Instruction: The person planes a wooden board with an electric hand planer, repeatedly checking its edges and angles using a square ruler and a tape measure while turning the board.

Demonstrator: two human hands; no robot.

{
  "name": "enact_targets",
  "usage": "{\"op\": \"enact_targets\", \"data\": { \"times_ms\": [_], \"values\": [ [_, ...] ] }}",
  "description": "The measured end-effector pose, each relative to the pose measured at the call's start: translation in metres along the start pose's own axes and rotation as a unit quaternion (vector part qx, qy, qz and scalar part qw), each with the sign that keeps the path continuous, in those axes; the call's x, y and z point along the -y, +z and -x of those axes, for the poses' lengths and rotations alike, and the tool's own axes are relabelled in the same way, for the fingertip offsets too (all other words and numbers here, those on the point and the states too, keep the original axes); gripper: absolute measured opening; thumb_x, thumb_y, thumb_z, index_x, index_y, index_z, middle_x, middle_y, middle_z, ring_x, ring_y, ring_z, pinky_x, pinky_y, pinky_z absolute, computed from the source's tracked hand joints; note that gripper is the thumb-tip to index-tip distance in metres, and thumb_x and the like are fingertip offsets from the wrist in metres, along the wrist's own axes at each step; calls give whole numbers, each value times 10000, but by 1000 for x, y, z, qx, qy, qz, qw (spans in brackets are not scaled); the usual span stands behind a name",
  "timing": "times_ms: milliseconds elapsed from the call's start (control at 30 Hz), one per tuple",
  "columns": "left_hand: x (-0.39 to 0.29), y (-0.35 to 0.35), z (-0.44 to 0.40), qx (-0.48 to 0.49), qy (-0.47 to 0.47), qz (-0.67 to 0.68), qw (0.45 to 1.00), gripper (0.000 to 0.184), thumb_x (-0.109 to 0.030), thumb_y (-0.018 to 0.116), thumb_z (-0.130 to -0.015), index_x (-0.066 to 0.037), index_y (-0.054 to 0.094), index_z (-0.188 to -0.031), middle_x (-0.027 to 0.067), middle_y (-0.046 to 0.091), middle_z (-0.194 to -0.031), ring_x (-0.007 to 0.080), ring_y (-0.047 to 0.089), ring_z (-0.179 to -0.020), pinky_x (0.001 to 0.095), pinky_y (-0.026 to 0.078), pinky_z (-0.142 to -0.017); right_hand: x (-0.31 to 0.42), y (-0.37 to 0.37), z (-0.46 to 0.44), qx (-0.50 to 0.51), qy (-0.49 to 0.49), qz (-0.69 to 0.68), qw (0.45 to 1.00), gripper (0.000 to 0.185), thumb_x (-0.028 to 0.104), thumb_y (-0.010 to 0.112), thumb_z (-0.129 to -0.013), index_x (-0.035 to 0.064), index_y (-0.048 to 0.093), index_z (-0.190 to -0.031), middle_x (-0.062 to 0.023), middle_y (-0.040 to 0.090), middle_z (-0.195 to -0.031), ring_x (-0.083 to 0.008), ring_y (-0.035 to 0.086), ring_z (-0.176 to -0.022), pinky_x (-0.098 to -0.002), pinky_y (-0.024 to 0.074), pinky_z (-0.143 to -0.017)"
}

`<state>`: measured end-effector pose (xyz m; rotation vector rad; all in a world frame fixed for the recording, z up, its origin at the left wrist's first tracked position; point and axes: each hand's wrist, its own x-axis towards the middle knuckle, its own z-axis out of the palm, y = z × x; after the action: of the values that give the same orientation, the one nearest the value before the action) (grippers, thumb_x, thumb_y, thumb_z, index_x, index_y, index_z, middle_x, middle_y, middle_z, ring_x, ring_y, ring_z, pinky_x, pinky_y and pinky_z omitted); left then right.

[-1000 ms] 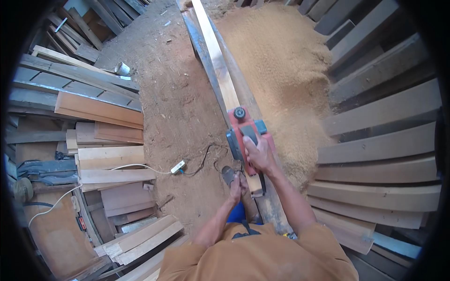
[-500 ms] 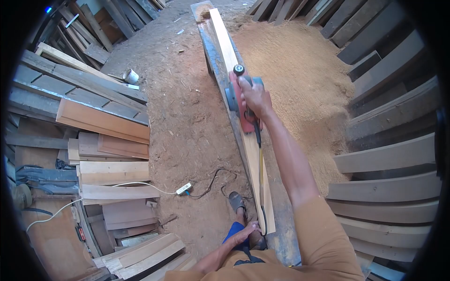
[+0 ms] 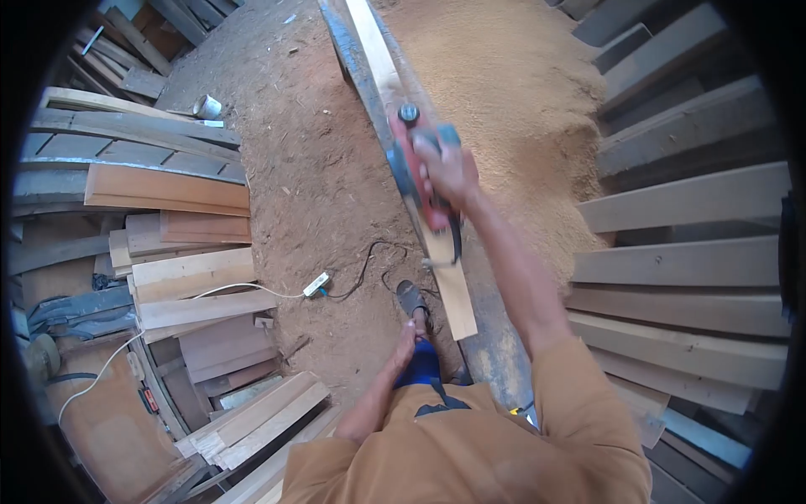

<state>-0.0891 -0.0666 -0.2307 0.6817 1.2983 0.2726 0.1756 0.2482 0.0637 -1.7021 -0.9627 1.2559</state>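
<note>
Smth wd plank (image 3: 457, 301), plastic planer (image 3: 410, 161)

A long pale board (image 3: 453, 301) lies lengthwise on the worn bench (image 3: 495, 361).

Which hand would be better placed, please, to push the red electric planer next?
Probably the right hand: it grips the planer over the long pale wooden board; the left hand is off both.

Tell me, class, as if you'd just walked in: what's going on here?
Someone's right hand grips a red power planer partway along a long, pale board, which lies on a narrow bench. The left hand is off both tool and board, down by the blue shorts. Sawdust lies spread to the right of the bench.
</note>
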Motion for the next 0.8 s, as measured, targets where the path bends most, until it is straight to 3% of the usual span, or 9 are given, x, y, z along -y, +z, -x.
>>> {"op": "enact_targets", "data": {
  "times_ms": [100, 133, 200, 300, 400, 500, 567, 700, 800],
  "values": [
    [0, 1, 0, -8, 4, -3, 1000, 714, -558, 291, -1093, -48, 283, -1593, 102, 632, -1202, 179, 566, -1006, 355, 473, -958, -66, -10, 99, 29, 9, -44, 999, 347, 365, 578, -1013, 25, 641, -991, -32, 601, -651, -118, 588, -528, -316, 491, -503],
    [-4, 5, 4, -10, 1, -9, 1000, 709, -552, 292, -1093, -48, 284, -1592, 97, 635, -1190, 176, 570, -995, 351, 476, -943, -92, -12, 135, 15, -47, -21, 999, 336, 354, 565, -1016, 24, 629, -1018, -32, 597, -651, -121, 585, -534, -314, 484, -502],
    [-11, 12, 17, -17, -7, -17, 1000, 698, -539, 292, -1094, -47, 285, -1589, 88, 640, -1166, 169, 578, -972, 343, 481, -911, -122, -28, 212, 47, -80, -8, 996, 348, 353, 545, -1015, 20, 602, -1098, -38, 584, -661, -127, 584, -558, -312, 473, -510],
    [4, 18, 28, -17, -29, 7, 999, 671, -519, 289, -1095, -52, 313, -1577, 71, 649, -1137, 156, 583, -934, 336, 485, -860, -162, -40, 314, 57, -44, -30, 997, 426, 401, 565, -1000, 18, 571, -1187, -29, 572, -655, -120, 579, -561, -308, 475, -515],
    [26, 25, 37, -15, -68, -4, 998, 657, -513, 280, -1096, -64, 335, -1573, 71, 663, -1145, 146, 584, -911, 342, 489, -832, -177, -42, 342, 58, -44, -37, 997, 451, 398, 563, -1001, 14, 554, -1237, -17, 566, -643, -111, 570, -555, -301, 470, -510],
    [37, 27, 44, -6, -91, 13, 996, 665, -523, 275, -1098, -63, 346, -1572, 95, 665, -1198, 157, 583, -932, 341, 489, -857, -169, -36, 319, 67, -5, -17, 998, 586, 394, 570, -982, -18, 487, -1391, -183, 638, -965, -270, 643, -884, -391, 497, -795],
    [29, 28, 50, -14, -88, -5, 996, 674, -533, 272, -1097, -65, 338, -1577, 105, 661, -1212, 168, 581, -947, 344, 487, -879, -149, -30, 273, 72, -6, -7, 997, 668, 407, 578, -971, -32, 457, -1460, -266, 682, -1089, -350, 683, -1038, -439, 513, -935],
    [19, 15, 38, -37, -67, -7, 997, 692, -557, 270, -1094, -82, 310, -1595, 118, 653, -1235, 189, 580, -974, 363, 480, -920, -103, 0, 152, 22, -69, 3, 997, 596, 399, 567, -1018, -50, 488, -1402, -16, 596, -669, -105, 561, -547, -293, 475, -502],
    [-19, 8, 32, -42, -32, -16, 998, 671, -571, 288, -1090, -107, 345, -1571, 110, 654, -1211, 180, 581, -970, 366, 481, -911, -55, 7, 83, 6, -92, -32, 995, 523, 430, 563, -1034, -31, 597, -1278, 2, 579, -668, -83, 550, -537, -267, 446, -473]
  ]
}}
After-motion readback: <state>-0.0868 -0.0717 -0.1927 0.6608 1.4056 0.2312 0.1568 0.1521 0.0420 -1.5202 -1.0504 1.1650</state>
